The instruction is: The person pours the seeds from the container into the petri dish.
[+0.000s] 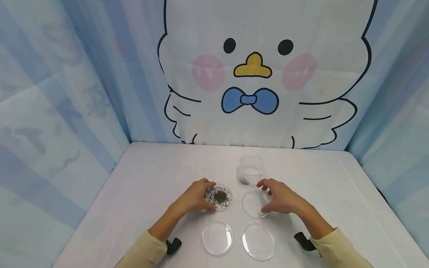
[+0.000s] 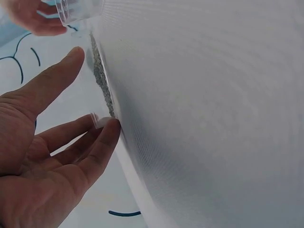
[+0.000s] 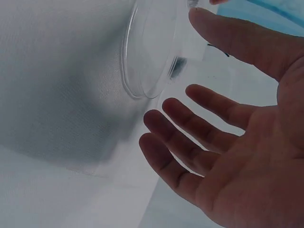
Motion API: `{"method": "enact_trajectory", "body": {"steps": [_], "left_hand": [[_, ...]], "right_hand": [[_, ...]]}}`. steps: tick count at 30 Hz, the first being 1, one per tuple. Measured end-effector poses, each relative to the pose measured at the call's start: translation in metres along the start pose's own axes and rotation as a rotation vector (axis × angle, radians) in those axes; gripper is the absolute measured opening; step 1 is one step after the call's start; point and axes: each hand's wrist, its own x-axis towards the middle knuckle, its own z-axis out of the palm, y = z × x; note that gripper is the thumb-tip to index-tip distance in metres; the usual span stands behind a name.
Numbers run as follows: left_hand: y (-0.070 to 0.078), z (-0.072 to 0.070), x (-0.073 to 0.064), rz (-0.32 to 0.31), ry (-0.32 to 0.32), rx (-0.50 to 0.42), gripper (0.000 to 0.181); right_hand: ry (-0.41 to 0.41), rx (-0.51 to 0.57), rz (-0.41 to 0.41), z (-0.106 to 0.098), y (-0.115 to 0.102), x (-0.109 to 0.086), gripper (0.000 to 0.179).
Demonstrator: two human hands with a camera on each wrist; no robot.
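In the head view my left hand point(image 1: 197, 195) curves around the left side of a clear petri dish point(image 1: 227, 194) with dark brown grains heaped in its middle. The left wrist view shows the left hand's point(image 2: 66, 137) fingertips right at the dish's edge, while the thumb stands apart from it. My right hand point(image 1: 281, 196) is spread over the right edge of a second clear petri dish point(image 1: 251, 204), which shows no grains. In the right wrist view, the right hand's point(image 3: 228, 133) fingers are loosely bent and apart from that dish's rim point(image 3: 127, 71).
Nearer to me lie two more clear round dishes or lids, one at left point(image 1: 216, 239) and one at right point(image 1: 258, 242). A clear plastic box point(image 1: 251, 162) with something dark in it stands behind the dishes. A printed curtain point(image 1: 207, 123) hangs behind the white table point(image 1: 161, 167).
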Motion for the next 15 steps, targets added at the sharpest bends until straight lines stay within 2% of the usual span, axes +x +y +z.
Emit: {"method": "enact_trajectory", "body": {"steps": [5, 15], "left_hand": [[-0.001, 0.0, 0.0, 0.007, 0.003, -0.002, 0.084], [-0.002, 0.001, 0.0, 0.016, 0.004, -0.005, 0.085]], "right_hand": [[-0.029, -0.066, -0.055, 0.004, 0.003, 0.0, 0.084], [-0.038, -0.132, -0.048, 0.014, 0.0, 0.001, 0.089]]}}
